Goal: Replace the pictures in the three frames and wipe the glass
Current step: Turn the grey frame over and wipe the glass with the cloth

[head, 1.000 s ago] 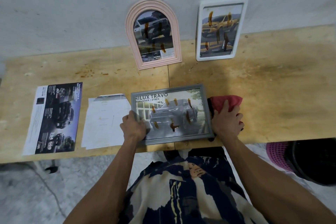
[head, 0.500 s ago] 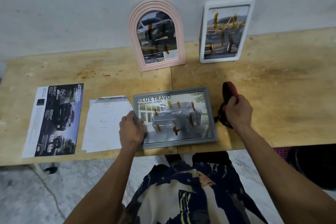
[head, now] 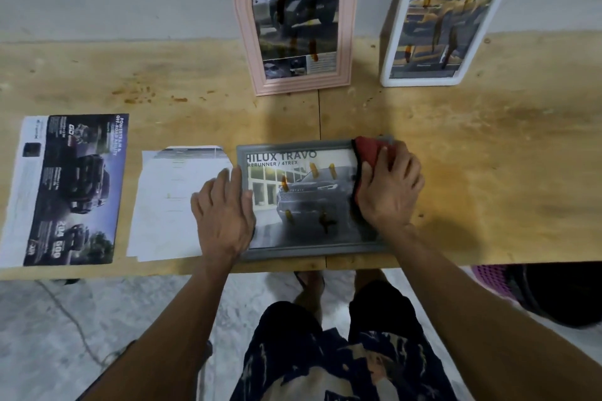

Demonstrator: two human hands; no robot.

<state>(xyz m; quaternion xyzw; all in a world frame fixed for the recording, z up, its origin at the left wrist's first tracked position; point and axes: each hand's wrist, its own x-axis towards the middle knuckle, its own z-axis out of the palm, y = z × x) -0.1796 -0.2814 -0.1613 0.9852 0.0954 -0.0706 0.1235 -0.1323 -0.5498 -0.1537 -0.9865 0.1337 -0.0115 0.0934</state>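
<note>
A grey frame (head: 293, 252) lies flat at the table's front edge, its glass smeared with brown streaks over a car picture. My left hand (head: 223, 210) rests flat on its left edge, fingers straight. My right hand (head: 389, 187) presses a red cloth (head: 368, 148) onto the glass at the frame's top right corner, fingers curled over the cloth. A pink arched frame (head: 294, 85) and a white rectangular frame (head: 391, 75) lean against the wall behind, both with streaked glass.
A dark car brochure page (head: 75, 185) and a pale paper sheet (head: 166, 205) lie left of the grey frame on the wooden table (head: 488, 156). A pink basket (head: 492, 280) sits below the table's right side. My feet stand under the table edge.
My right hand lifted the red cloth from the table beside the frame and brought it down on the glass's top right corner. My left hand's fingers straightened on the left edge. The camera moved closer.
</note>
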